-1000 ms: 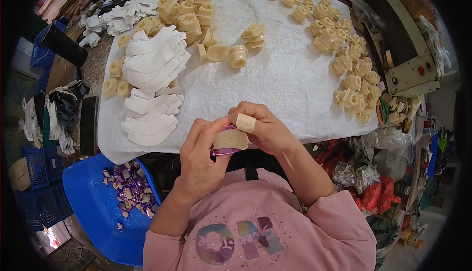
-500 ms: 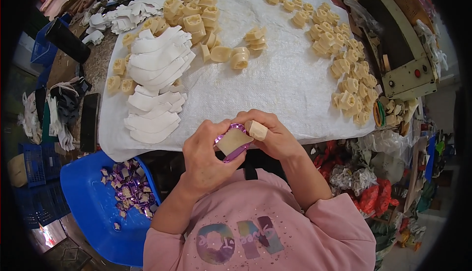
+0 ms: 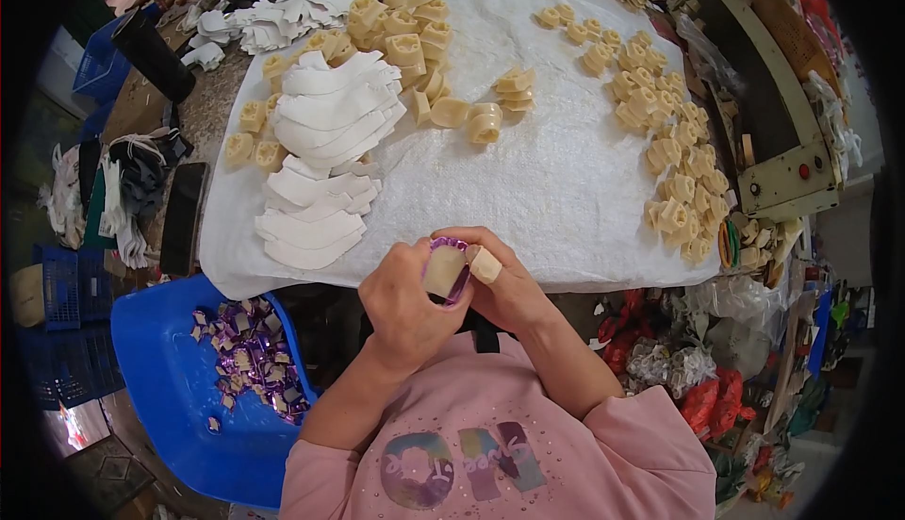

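Observation:
Between my two hands, in front of the table's near edge, is a shoe heel with a pale cream face and a shiny purple covering around its sides. My left hand is closed round its left and lower side. On its far right side, the fingers of my right hand curl behind it, with the thumb close to its edge. A beige wrap covers that thumb's tip. The fingertips behind the heel are partly hidden. Nearest to my left hand on the table lie overlapping curved white pieces.
A white woven sheet covers the table. Bare cream heels are heaped at the far left; more cream heels line the right. Low on the left, a blue tub holds many purple-covered heels. A green metal machine stands right.
The heel has been turned so its pale face sits more upright. My fingers have shifted round it, both hands still on it. The whole view has moved slightly.

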The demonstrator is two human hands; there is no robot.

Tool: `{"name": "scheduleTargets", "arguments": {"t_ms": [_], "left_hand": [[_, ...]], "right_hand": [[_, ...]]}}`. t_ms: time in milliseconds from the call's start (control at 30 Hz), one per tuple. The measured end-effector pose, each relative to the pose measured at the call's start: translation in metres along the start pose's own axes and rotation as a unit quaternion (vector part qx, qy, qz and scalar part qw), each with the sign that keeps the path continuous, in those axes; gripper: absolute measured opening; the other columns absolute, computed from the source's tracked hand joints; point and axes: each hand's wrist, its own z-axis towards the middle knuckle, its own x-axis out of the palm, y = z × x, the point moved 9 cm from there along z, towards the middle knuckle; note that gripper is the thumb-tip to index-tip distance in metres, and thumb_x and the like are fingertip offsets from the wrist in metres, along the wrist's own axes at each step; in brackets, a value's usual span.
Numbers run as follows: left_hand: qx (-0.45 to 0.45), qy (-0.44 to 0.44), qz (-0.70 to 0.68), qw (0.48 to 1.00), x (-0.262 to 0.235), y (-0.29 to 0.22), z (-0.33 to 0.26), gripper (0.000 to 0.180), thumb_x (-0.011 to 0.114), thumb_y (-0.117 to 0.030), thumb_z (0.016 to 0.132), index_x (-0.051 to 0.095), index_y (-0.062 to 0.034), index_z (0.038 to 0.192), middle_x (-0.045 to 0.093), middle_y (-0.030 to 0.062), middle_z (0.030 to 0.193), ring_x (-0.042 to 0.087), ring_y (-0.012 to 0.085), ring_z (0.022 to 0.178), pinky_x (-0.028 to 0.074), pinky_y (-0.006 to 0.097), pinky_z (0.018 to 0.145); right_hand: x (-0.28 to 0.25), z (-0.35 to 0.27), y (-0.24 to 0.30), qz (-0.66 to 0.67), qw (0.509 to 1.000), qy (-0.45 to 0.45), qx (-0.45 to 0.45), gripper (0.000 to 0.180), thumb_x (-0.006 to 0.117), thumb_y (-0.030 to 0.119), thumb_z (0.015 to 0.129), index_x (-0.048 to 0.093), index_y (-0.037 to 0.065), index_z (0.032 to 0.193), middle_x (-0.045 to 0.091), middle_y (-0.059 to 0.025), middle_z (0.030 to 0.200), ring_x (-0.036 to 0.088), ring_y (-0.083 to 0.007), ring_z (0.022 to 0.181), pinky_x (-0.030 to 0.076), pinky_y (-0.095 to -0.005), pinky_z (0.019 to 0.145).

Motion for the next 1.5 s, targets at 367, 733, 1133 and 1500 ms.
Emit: {"name": "scheduleTargets", "arguments": {"t_ms": [367, 733, 1133, 1500], "left_hand": [[-0.001, 0.008, 0.035, 0.999, 0.000, 0.010, -0.007, 0.049, 0.083, -0.012, 0.058, 0.051, 0.0000, 0.093, 0.055, 0.0126, 0.073, 0.058, 0.0281, 0.056, 0.048, 0.034, 0.050], [-0.161, -0.059, 0.033, 0.985, -0.074, 0.082, -0.038, 0.047, 0.079, -0.007, 0.064, 0.056, -0.0010, 0.105, 0.060, 0.0130, 0.085, 0.062, 0.0256, 0.073, 0.050, 0.031, 0.065], [-0.370, -0.143, 0.482, 0.781, -0.235, 0.163, -0.162, 0.050, 0.065, -0.005, 0.075, 0.050, -0.0019, 0.122, 0.042, 0.0203, 0.120, 0.038, 0.0341, 0.115, 0.029, 0.043, 0.099], [-0.222, -0.023, 0.185, 0.957, -0.126, 0.154, -0.013, 0.048, 0.055, 0.001, 0.079, 0.048, -0.0035, 0.127, 0.057, 0.0144, 0.106, 0.048, 0.0301, 0.106, 0.034, 0.040, 0.093]], "right_hand": [[-0.006, 0.001, 0.004, -0.171, 0.981, -0.017, -0.089, 0.027, 0.044, 0.016, 0.094, 0.056, -0.001, 0.112, 0.060, -0.0088, 0.109, 0.058, -0.0149, 0.092, 0.049, -0.0292, 0.077], [0.065, 0.046, -0.002, -0.572, 0.785, 0.146, -0.189, 0.025, 0.057, 0.008, 0.084, 0.057, 0.001, 0.108, 0.058, -0.0143, 0.089, 0.057, -0.0317, 0.080, 0.047, -0.0362, 0.073], [0.128, 0.082, -0.027, -0.695, 0.610, 0.198, -0.325, 0.021, 0.064, 0.005, 0.074, 0.063, 0.004, 0.096, 0.053, -0.0078, 0.098, 0.048, -0.0274, 0.094, 0.037, -0.0394, 0.081], [0.169, 0.098, -0.048, -0.752, 0.497, 0.187, -0.391, 0.017, 0.062, 0.007, 0.070, 0.068, 0.014, 0.084, 0.052, -0.0035, 0.100, 0.044, -0.0235, 0.104, 0.024, -0.0501, 0.091]]}}
